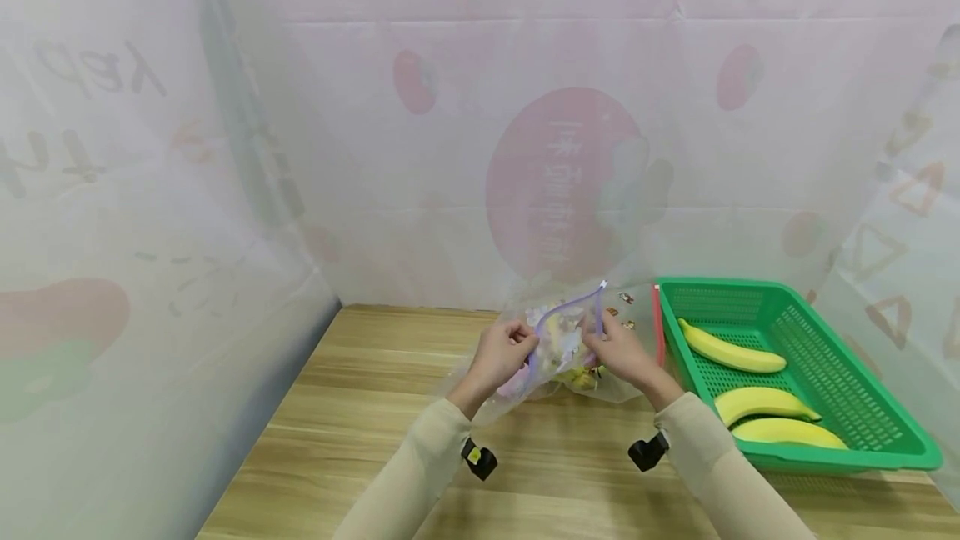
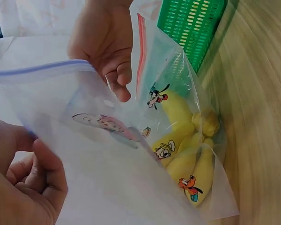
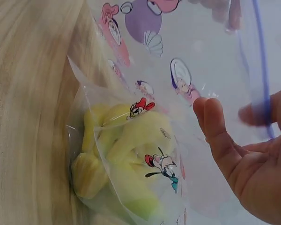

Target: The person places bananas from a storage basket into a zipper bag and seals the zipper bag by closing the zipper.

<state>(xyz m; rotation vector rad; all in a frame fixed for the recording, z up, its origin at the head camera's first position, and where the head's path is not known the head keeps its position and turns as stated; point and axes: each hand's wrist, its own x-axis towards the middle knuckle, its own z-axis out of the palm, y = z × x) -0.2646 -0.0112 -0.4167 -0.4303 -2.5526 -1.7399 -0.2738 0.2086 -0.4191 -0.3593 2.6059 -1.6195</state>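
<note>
My left hand [image 1: 501, 352] pinches the rim of a clear zip bag [image 2: 107, 173] with a purple zip strip [image 2: 47, 69] and cartoon prints. The bag's mouth is spread, its white slider [image 1: 603, 284] at the far end. My right hand [image 1: 626, 350] is at the opposite side of that mouth. In the right wrist view its thumb and fingers stand apart, the thumb overlapped by the purple strip. Behind it on the table stands a second clear bag [image 2: 220, 197] with a red zip strip [image 2: 141, 51], holding several yellow bananas [image 2: 178, 112].
To the right a green plastic basket [image 1: 862, 373] sits on the wooden table [image 1: 360, 407], close to the red-zip bag. In it lie one banana [image 1: 735, 352] at the back and two bananas [image 1: 765, 402] in front. Printed white sheets [image 1: 420, 157] hang behind and at both sides.
</note>
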